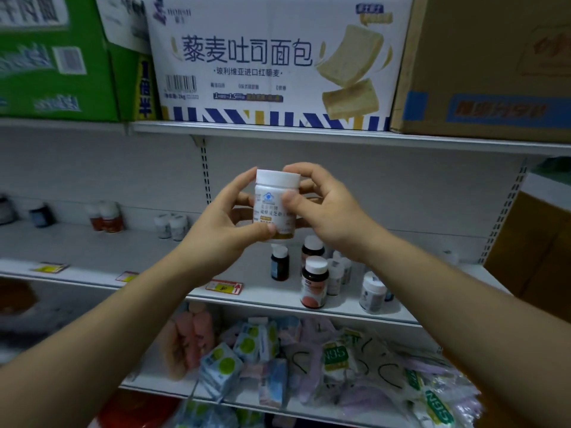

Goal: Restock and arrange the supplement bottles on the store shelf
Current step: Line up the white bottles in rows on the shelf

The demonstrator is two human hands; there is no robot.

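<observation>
Two bare forearms reach in from the lower corners; the left hand (pixel 222 223) curls round the lower side of a white plastic supplement bottle (pixel 272 205) with a white screw cap, thumb near its base; the right hand (pixel 324 208) pinches its label and cap from the other side; the bottle is held upright in the air in front of the white metal shelf (pixel 92 248), above a loose cluster of dark brown white-capped bottles (pixel 314 282) and small white bottles (pixel 372 291) standing there.

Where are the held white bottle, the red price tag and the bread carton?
white bottle (pixel 268 211): head view, front label.
red price tag (pixel 224 286): head view, tag's middle.
bread carton (pixel 247 72): head view, printed front.
</observation>
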